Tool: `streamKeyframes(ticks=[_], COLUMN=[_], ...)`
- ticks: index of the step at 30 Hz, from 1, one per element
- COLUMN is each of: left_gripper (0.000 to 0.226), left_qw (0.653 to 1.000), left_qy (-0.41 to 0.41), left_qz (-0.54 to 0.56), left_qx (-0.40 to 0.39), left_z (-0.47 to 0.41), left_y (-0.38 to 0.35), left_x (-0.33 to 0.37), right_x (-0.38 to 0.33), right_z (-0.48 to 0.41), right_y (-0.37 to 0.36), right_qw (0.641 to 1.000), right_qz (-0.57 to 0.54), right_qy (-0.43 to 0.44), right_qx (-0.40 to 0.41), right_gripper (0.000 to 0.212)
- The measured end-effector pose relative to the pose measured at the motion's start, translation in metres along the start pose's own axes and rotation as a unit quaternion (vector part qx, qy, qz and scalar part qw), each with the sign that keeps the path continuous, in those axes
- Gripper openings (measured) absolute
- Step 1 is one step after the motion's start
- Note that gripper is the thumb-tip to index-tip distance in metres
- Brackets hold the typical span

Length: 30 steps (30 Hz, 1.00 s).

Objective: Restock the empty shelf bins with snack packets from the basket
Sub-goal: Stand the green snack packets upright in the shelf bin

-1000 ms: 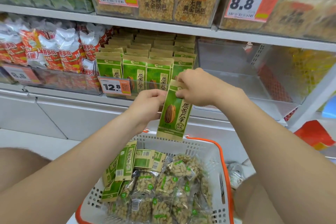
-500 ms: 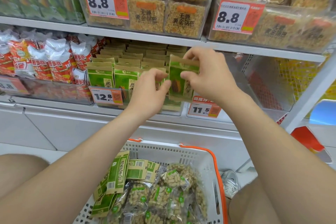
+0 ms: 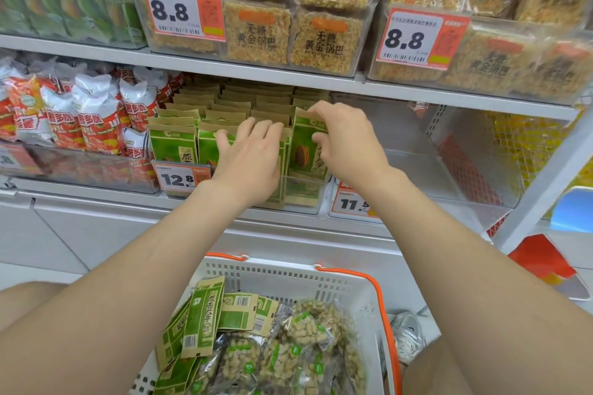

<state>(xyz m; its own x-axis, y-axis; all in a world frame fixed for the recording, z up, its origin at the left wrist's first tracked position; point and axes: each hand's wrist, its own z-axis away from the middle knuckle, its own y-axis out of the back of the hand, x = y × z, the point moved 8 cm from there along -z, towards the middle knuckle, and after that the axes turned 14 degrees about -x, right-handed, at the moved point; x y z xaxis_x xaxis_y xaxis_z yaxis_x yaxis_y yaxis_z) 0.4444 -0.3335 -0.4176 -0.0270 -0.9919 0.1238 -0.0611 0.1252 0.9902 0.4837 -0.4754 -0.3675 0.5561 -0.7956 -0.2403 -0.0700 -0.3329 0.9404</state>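
Observation:
A green sunflower-seed packet (image 3: 305, 151) stands at the front right of the clear bin (image 3: 301, 194) on the middle shelf. My right hand (image 3: 345, 141) pinches its top edge between fingers and thumb. My left hand (image 3: 252, 154) lies with straight fingers against the fronts of the packets just left of it, pressing the rows back. Rows of the same green packets (image 3: 175, 141) fill the bin. Below, the white basket (image 3: 288, 276) with orange handles holds more green packets (image 3: 205, 314) and clear bags of puffed snacks (image 3: 308, 330).
To the right is an empty clear bin (image 3: 449, 151) with an 11.5 price tag (image 3: 353, 202). Red and white snack bags (image 3: 80, 115) fill the left bin. The upper shelf carries boxes of rice crackers (image 3: 288, 32). A shoe (image 3: 407, 333) shows beside the basket.
Both hands rose from above the basket to the shelf bin. The green packet went from hanging in the air to standing in the bin's front row; my left hand now presses the neighbouring packets.

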Motion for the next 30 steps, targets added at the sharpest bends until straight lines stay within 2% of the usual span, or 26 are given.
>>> streamKeyframes(ticks=[3, 6, 10, 12, 16, 18, 21, 26, 30], left_gripper=[0.060, 0.058, 0.060, 0.061, 0.058, 0.056, 0.052, 0.057, 0.063], left_qw=[0.999, 0.999, 0.999, 0.998, 0.998, 0.999, 0.999, 0.999, 0.999], left_qy=[-0.014, -0.023, -0.024, -0.021, -0.016, -0.017, -0.021, -0.033, -0.042], left_qz=[-0.035, -0.045, -0.045, -0.047, -0.051, -0.045, -0.035, -0.021, -0.012], left_qx=[0.002, 0.005, 0.017, 0.024, 0.022, 0.022, 0.028, 0.023, 0.013], left_z=[-0.002, -0.005, -0.008, -0.008, -0.008, -0.008, -0.007, -0.007, -0.007], left_y=[0.002, 0.003, 0.005, 0.006, 0.006, 0.006, 0.008, 0.006, 0.004], left_x=[-0.001, -0.001, -0.004, -0.005, -0.008, -0.008, -0.008, -0.006, -0.006], right_x=[0.007, 0.011, 0.009, 0.008, 0.003, -0.002, -0.005, 0.008, 0.008], right_z=[-0.015, -0.025, -0.031, -0.034, -0.039, -0.040, -0.044, -0.047, -0.041], right_y=[-0.018, -0.034, -0.047, -0.048, -0.036, -0.037, -0.048, -0.048, -0.043], right_qw=[0.997, 0.986, 0.971, 0.971, 0.972, 0.971, 0.974, 0.989, 0.987], right_qz=[0.001, 0.066, 0.132, 0.154, 0.216, 0.232, 0.210, 0.118, 0.129], right_qy=[-0.017, -0.031, -0.034, -0.035, -0.051, -0.036, -0.011, -0.035, -0.043], right_qx=[-0.080, -0.153, -0.197, -0.181, -0.075, -0.048, -0.080, -0.081, -0.082], right_gripper=[0.044, 0.046, 0.057, 0.059, 0.067, 0.070, 0.065, 0.064, 0.064])
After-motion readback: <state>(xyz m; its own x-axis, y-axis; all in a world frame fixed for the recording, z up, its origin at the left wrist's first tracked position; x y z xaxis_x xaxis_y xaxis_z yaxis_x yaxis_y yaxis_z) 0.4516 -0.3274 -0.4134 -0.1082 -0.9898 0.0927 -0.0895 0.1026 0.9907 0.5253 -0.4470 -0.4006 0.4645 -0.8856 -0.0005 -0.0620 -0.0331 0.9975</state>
